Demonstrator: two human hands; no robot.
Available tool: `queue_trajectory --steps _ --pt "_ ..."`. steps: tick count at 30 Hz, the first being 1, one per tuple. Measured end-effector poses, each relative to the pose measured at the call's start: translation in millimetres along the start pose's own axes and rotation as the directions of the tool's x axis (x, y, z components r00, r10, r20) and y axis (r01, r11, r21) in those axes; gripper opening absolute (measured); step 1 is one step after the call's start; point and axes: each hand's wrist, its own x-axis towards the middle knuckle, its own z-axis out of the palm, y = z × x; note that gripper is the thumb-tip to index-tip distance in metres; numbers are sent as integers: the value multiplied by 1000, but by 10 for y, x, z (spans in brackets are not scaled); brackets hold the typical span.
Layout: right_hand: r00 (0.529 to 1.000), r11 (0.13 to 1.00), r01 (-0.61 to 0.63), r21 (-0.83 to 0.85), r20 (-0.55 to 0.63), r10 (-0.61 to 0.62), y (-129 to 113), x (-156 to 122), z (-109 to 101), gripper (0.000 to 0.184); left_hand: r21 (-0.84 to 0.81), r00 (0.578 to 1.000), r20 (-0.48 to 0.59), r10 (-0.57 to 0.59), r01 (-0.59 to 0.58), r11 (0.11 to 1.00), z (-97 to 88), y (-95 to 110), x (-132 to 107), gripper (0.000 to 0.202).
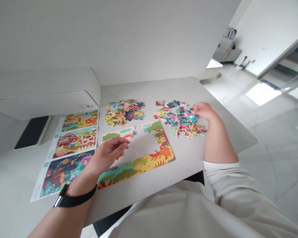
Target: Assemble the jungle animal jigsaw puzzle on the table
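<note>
My left hand (108,152) hovers over the left part of a partly joined jigsaw frame (149,160), fingers bent together near a joined strip of pieces (118,133); whether it pinches a piece is hidden. My right hand (205,110) rests curled at the right edge of a loose pile of pieces (180,119), fingertips among them. A second loose pile (123,112) lies farther back, left of centre. A black band sits on my left wrist.
A reference sheet (69,150) with three coloured pictures lies left of the puzzle. A dark phone (32,132) lies at the far left. A white box lid (44,91) stands behind the sheet. The table edge (248,142) drops off to the floor on the right.
</note>
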Motion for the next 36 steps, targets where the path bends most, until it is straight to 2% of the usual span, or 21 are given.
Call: queue_trajectory --steps 3,8,13,16,20,24,28,31,36 --pt "999 999 -37 19 15 37 50 18 -55 51 -1 1000 -9 1 -1 1000 -6 4 -1 59" --pt "994 991 -105 -81 31 108 190 84 -133 56 -3 1000 -5 6 -6 1000 -18 -19 2 60" --pt "988 953 -152 -262 -37 148 301 143 -122 53 -18 1000 -6 4 -4 1000 -16 -25 3 62" --pt "984 937 -175 -301 -68 162 285 140 -103 52 -16 1000 -15 -3 2 1000 -21 -38 5 62" --pt "994 948 -105 -300 -60 91 146 94 -37 49 -14 999 -41 -10 9 1000 -44 -87 15 59" --pt "997 954 -24 -300 64 45 15 40 41 53 9 997 -69 15 -14 1000 -73 -119 24 56" --pt "989 938 25 -347 143 27 -1 9 26 67 41 996 -89 26 -23 999 -92 -124 28 53" --pt "981 924 75 -375 196 0 18 -4 -16 63 58 993 -116 29 -22 998 -94 -120 32 50" --pt "989 940 110 -324 134 -69 -22 -45 -6 57 58 987 -156 40 -31 998 -82 -87 40 52"
